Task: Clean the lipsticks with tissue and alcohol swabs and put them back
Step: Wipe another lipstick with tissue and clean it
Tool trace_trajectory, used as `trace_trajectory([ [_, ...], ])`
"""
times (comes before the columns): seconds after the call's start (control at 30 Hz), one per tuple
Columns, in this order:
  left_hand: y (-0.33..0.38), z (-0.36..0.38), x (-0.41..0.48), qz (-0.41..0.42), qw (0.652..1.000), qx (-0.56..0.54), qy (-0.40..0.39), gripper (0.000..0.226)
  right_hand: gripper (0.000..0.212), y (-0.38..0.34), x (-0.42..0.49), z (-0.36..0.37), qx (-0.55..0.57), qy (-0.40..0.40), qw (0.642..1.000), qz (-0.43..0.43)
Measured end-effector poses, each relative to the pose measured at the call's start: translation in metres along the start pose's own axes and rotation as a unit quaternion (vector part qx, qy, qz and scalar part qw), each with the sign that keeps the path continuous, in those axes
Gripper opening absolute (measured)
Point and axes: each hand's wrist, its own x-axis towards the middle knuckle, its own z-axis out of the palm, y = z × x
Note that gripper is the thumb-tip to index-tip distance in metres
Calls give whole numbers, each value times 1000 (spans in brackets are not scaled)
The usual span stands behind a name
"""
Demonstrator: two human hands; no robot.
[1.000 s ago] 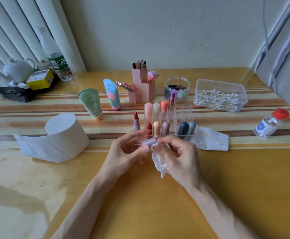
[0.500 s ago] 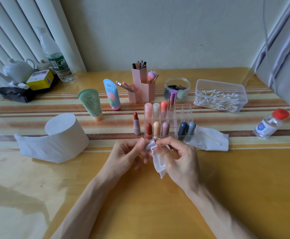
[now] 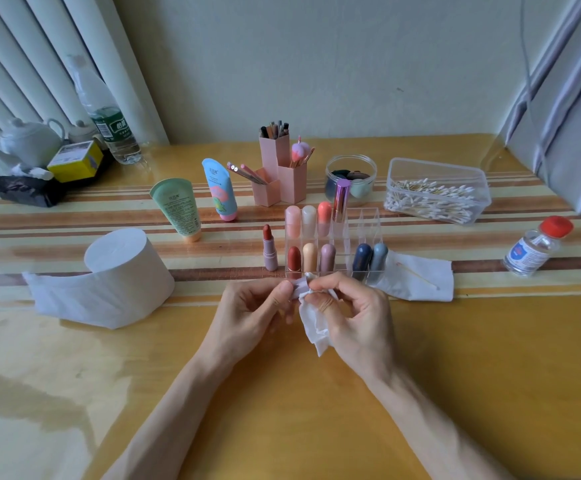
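My left hand (image 3: 247,315) pinches a small pale lilac lipstick cap (image 3: 299,288) between thumb and fingers. My right hand (image 3: 355,315) holds a crumpled white tissue (image 3: 313,325) pressed against that cap, just in front of the clear organizer (image 3: 361,216). An uncapped red lipstick (image 3: 269,249) in a lilac base stands upright left of the organizer. Inside the organizer stand several capped lipsticks (image 3: 310,256) in pink, red, cream, mauve and blue.
A toilet roll (image 3: 123,271) lies at the left. A tissue with a used swab (image 3: 417,275) sits right of the organizer. Behind are a cotton swab box (image 3: 436,192), an alcohol bottle (image 3: 535,245), two tubes (image 3: 178,209), pink brush holders (image 3: 278,174) and a jar (image 3: 349,174).
Both hands stayed in place in front of the organizer; the fingers shifted slightly as the tissue rubbed over the cap, and the cap turned a little.
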Motion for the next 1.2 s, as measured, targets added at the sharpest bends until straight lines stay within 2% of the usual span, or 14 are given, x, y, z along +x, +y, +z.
trace_trajectory([
  [0.07, 4, 0, -1, 13, 1000, -6, 24, 22, 11, -1, -1, 1, 10, -10, 1000, 17],
  [0.17, 2, 0, -1, 62, 995, 37, 67, 25, 16, -5, 0, 2, 46, -20, 997, 66],
  [0.27, 0, 2, -3, 131, 978, 123, 104, 25, 2, -13, 1, 1, 95, -29, 986, 135],
  [0.3, -1, 3, -3, 160, 968, 156, 114, 25, 5, -15, 2, 0, 119, -30, 978, 171],
  [0.37, -2, 6, -4, 202, 951, 192, 134, 24, 13, -19, 5, -4, 203, -48, 944, 255],
  [0.43, -2, 5, -5, 211, 947, 192, 145, 24, 19, -22, 9, -7, 315, -68, 896, 305],
  [0.5, 1, 3, -5, 176, 962, 145, 150, 25, 16, -22, 13, -12, 402, -72, 854, 322],
  [0.57, 4, 1, -6, 116, 980, 53, 155, 27, 13, -22, 15, -16, 437, -73, 841, 312],
  [0.63, 6, -1, -5, 89, 983, -20, 157, 28, 13, -22, 16, -18, 426, -68, 854, 291],
  [0.73, 7, -2, -5, 82, 983, -49, 154, 41, 22, -21, 15, -19, 382, -54, 883, 266],
  [0.87, 6, -2, -7, 84, 989, -31, 122, 29, 30, -19, 12, -17, 328, -69, 911, 239],
  [1.03, 3, -1, -7, 70, 992, 13, 107, 27, 24, -16, 8, -11, 230, -87, 942, 229],
  [1.13, 3, -3, -7, 87, 990, 41, 99, 25, 17, -15, 7, -12, 165, -103, 962, 194],
  [1.2, 2, -5, -8, 113, 985, 84, 95, 22, 13, -11, 8, -13, 140, -110, 963, 201],
])
